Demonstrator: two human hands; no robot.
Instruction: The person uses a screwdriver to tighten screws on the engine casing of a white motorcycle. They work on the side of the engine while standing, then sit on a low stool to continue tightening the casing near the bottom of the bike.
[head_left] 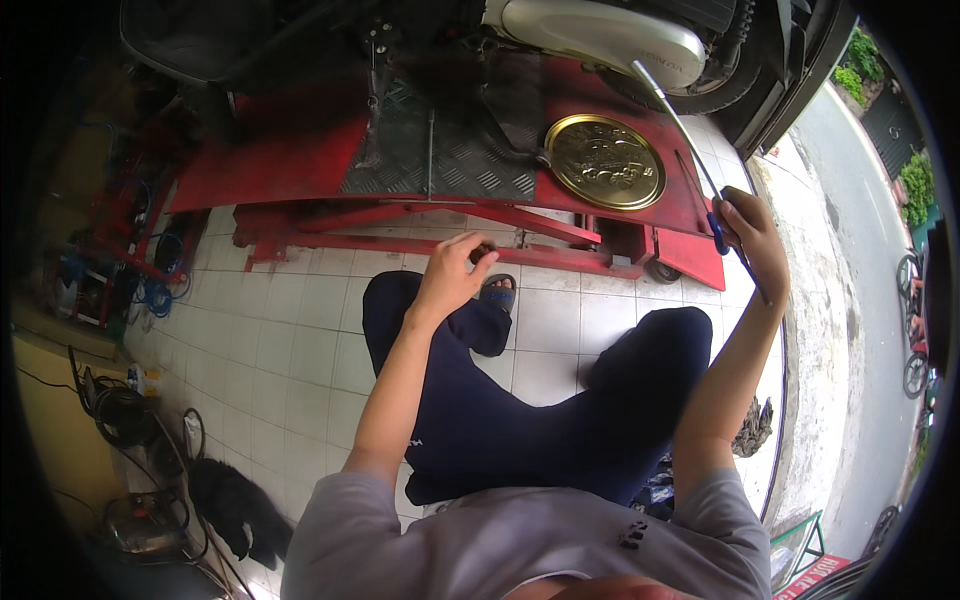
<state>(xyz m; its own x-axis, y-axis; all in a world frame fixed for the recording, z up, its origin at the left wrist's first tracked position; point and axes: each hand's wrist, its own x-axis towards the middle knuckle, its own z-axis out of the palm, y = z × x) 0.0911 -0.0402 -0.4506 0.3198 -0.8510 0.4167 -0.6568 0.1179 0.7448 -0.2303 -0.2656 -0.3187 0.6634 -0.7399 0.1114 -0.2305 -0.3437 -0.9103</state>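
Observation:
My right hand [752, 235] is closed around a long silver metal rod [680, 120] that points up and to the left, toward the scooter. By the same fingers is a blue-handled tool [717, 232] with a thin dark shaft; I cannot make out its kind. In front of my knees, my left hand [460, 268] pinches a small dark brown piece [482, 253], mostly hidden by the fingers. Beyond the hands, a gold round metal tray [605, 162] lies on the red lift platform [270, 150]. Another slim metal rod [431, 150] rests on the platform's black tread plate [470, 165].
A scooter with a silver side cover [600, 35] stands on the lift. Red scissor bars [440, 240] sit below it, above white floor tiles [300, 350]. Cables [120, 415] and a black animal-like shape [235, 510] are at lower left. A road [855, 250] runs along the right.

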